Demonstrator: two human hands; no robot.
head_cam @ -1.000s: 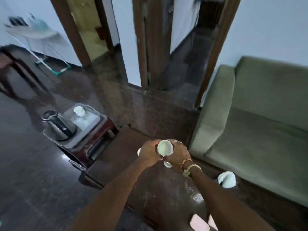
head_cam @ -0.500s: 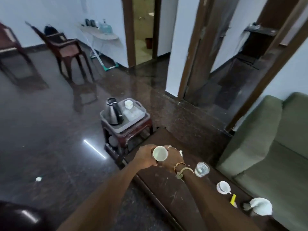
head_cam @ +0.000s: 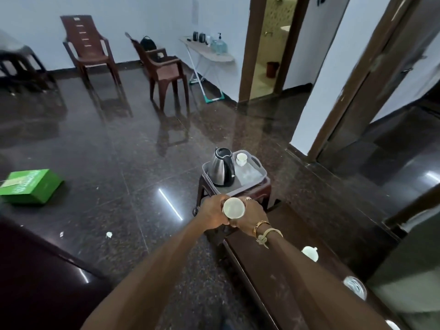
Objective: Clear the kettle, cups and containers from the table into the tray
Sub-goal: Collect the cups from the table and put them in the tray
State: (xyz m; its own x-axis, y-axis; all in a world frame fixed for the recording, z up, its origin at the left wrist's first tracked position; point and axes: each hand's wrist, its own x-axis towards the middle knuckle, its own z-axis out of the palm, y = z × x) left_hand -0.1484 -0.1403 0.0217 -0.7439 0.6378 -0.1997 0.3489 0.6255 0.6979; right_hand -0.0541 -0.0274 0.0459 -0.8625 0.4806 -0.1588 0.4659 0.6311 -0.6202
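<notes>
I hold a white cup (head_cam: 233, 207) between both hands, its open mouth facing me. My left hand (head_cam: 213, 215) grips its left side and my right hand (head_cam: 251, 215) grips its right side, just short of the grey tray (head_cam: 258, 166). The tray sits on a small brown stool and carries a steel kettle (head_cam: 221, 171), a white cup (head_cam: 241, 158) and a clear container (head_cam: 248, 173). On the dark wooden table (head_cam: 273, 270) at lower right stand another white cup (head_cam: 310, 253) and a clear glass (head_cam: 356, 287).
Glossy dark floor spreads to the left, with a green box (head_cam: 29, 185) lying on it. Two brown plastic chairs (head_cam: 164, 67) and an ironing board (head_cam: 209, 52) with bottles stand by the far wall. A doorway opens at the back right.
My hands carried the cup away from the table toward the tray on the stool. My view swung left, so the green sofa left the frame and the room's left side appeared.
</notes>
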